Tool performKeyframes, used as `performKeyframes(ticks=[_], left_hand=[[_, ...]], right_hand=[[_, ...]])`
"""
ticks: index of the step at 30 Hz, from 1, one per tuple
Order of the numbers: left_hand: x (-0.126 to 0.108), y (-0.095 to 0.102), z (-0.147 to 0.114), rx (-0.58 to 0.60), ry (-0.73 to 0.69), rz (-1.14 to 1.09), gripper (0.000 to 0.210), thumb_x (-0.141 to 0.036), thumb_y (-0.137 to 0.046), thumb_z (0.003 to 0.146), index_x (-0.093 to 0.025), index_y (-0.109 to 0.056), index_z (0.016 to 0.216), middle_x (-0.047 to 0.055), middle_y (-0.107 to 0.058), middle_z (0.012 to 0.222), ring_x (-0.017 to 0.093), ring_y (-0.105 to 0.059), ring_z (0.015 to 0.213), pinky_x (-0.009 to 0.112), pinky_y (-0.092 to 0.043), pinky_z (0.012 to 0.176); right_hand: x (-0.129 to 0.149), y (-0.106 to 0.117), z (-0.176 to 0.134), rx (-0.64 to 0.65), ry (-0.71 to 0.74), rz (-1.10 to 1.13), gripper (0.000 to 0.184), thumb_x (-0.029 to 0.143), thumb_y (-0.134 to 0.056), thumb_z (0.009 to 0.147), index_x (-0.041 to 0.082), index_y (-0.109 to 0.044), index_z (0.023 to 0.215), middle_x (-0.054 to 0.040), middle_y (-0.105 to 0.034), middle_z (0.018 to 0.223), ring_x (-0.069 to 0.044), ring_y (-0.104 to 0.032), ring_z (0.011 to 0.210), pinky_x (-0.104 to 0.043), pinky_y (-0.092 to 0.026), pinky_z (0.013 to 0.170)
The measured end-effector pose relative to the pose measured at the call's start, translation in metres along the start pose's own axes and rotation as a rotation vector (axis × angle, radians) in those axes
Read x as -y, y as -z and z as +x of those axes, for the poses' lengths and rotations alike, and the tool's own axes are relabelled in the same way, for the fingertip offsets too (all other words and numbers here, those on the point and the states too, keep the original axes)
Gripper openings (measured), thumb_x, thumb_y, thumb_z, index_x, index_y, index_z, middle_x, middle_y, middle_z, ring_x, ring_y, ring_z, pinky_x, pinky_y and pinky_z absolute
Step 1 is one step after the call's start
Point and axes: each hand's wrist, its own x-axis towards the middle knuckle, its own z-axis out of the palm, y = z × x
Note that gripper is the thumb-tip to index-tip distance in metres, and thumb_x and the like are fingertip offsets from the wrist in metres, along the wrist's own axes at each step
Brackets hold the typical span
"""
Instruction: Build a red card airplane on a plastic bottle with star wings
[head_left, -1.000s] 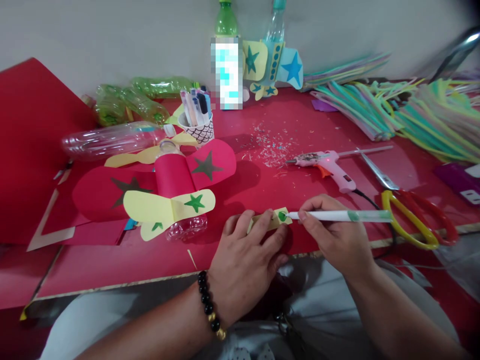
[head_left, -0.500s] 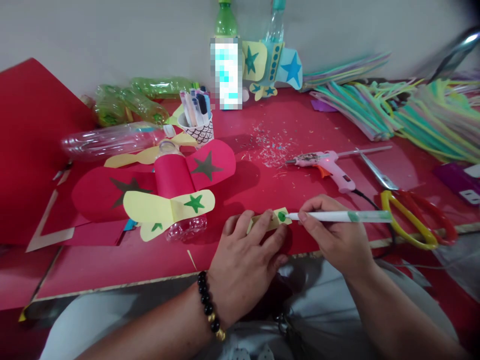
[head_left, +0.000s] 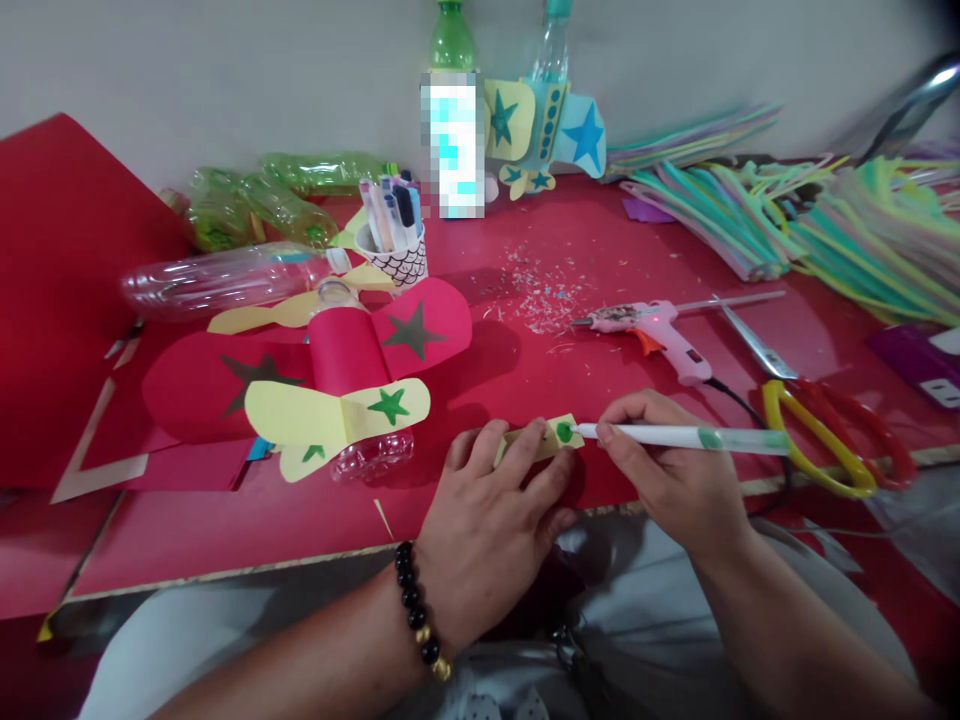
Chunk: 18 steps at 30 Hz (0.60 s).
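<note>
My left hand (head_left: pixel 491 520) lies with its fingers spread, pressing a small yellow paper strip (head_left: pixel 553 438) onto the red table. Near the strip's right end is a filled green dot (head_left: pixel 565 431). My right hand (head_left: pixel 671 470) is closed around a white and green marker pen (head_left: pixel 660 436), whose tip touches the dot's right side. Left of my hands lies a clear plastic bottle (head_left: pixel 373 456) wrapped in red paper (head_left: pixel 345 350), with red wings bearing dark stars and yellow tail pieces (head_left: pixel 300 412) with green stars.
A pink glue gun (head_left: pixel 660 330) and open scissors (head_left: pixel 817 440) lie right, its cord running off the table edge. A pen cup (head_left: pixel 394 255), green bottles (head_left: pixel 292 200) and a decorated bottle (head_left: pixel 551 120) stand or lie at the back. Pipe cleaners (head_left: pixel 862 240) are heaped back right.
The marker's back end has tilted down slightly, with its tip still at the green dot. My left hand keeps its place on the strip.
</note>
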Motion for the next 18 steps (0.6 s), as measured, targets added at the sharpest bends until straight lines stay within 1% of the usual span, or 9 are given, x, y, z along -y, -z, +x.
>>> performKeyframes(ticks=[3, 9, 14, 18], left_hand=[[-0.0001, 0.0007, 0.0010, 0.003, 0.004, -0.002, 0.042, -0.045, -0.049, 0.095, -0.032, -0.048, 0.135, -0.003, -0.043, 0.146, 0.029, -0.037, 0.126, 0.050, -0.035, 0.101], [0.0002, 0.0000, 0.0010, -0.001, -0.001, 0.000, 0.040, -0.045, -0.047, 0.096, -0.032, -0.048, 0.134, -0.003, -0.044, 0.146, 0.030, -0.037, 0.125, 0.051, -0.035, 0.100], [0.0003, -0.0006, -0.0004, 0.000, 0.004, 0.001, 0.042, -0.046, -0.049, 0.095, -0.032, -0.047, 0.135, -0.003, -0.043, 0.147, 0.029, -0.037, 0.126, 0.051, -0.035, 0.101], [0.0006, -0.0017, -0.0007, -0.011, -0.001, -0.004, 0.041, -0.046, -0.048, 0.095, -0.032, -0.048, 0.134, -0.003, -0.043, 0.147, 0.030, -0.036, 0.126, 0.052, -0.035, 0.100]], right_hand=[[-0.0010, -0.0008, 0.0000, -0.010, 0.001, -0.023, 0.009, 0.025, -0.058, 0.088, 0.021, -0.058, 0.080, 0.0004, -0.063, 0.072, -0.014, -0.058, 0.064, -0.027, -0.043, 0.058], [0.0004, -0.0003, -0.0005, 0.009, -0.001, 0.015, 0.012, 0.024, -0.057, 0.088, 0.021, -0.058, 0.077, 0.0017, -0.059, 0.066, -0.012, -0.053, 0.057, -0.026, -0.040, 0.052], [-0.0009, -0.0008, -0.0011, -0.025, 0.011, -0.028, 0.009, 0.024, -0.057, 0.088, 0.021, -0.059, 0.079, 0.0010, -0.062, 0.070, -0.013, -0.056, 0.062, -0.026, -0.042, 0.057], [-0.0018, 0.0010, -0.0023, 0.001, 0.044, -0.035, 0.012, 0.023, -0.056, 0.088, 0.020, -0.057, 0.076, 0.0015, -0.059, 0.065, -0.012, -0.053, 0.058, -0.026, -0.040, 0.054]])
